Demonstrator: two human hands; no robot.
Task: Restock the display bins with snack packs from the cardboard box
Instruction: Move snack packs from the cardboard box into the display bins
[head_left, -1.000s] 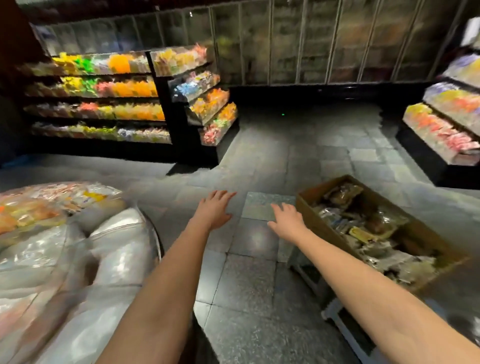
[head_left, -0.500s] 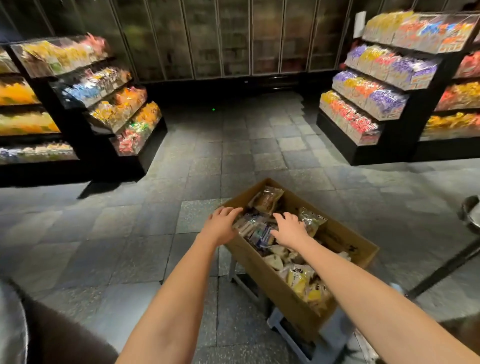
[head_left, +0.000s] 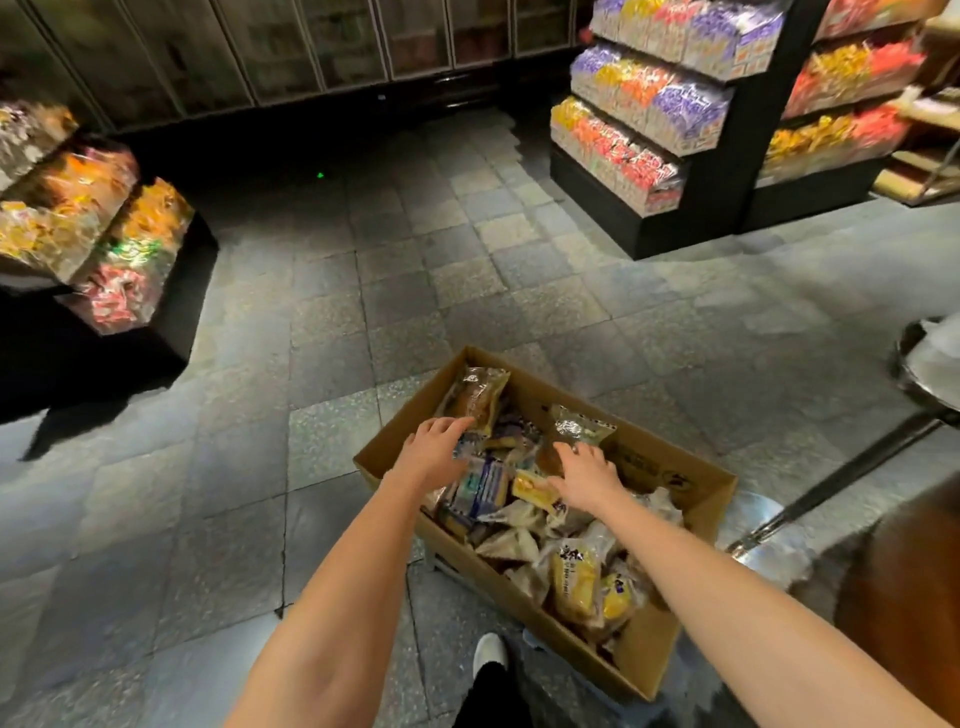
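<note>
An open cardboard box (head_left: 706, 480) stands on a low stool in front of me, filled with several wrapped snack packs (head_left: 574, 577). My left hand (head_left: 434, 452) reaches over the box's left rim, fingers spread and touching a clear pack with a brown bun (head_left: 475, 395). My right hand (head_left: 587, 473) lies flat with fingers spread on the packs in the middle of the box, just below a silver-topped pack (head_left: 579, 427). Neither hand grips anything. Display bins with colourful packs stand at the far right (head_left: 649, 119) and at the left (head_left: 104, 244).
The floor is grey stone tile (head_left: 337, 338). A black display stand at the left juts toward the aisle. A metal pole on a round base (head_left: 769, 545) slants at the right beside the box. My shoe (head_left: 489, 652) shows below the box.
The view swung right and down onto the box. Both hands moved from above the floor to over the box and now rest on the packs inside.
</note>
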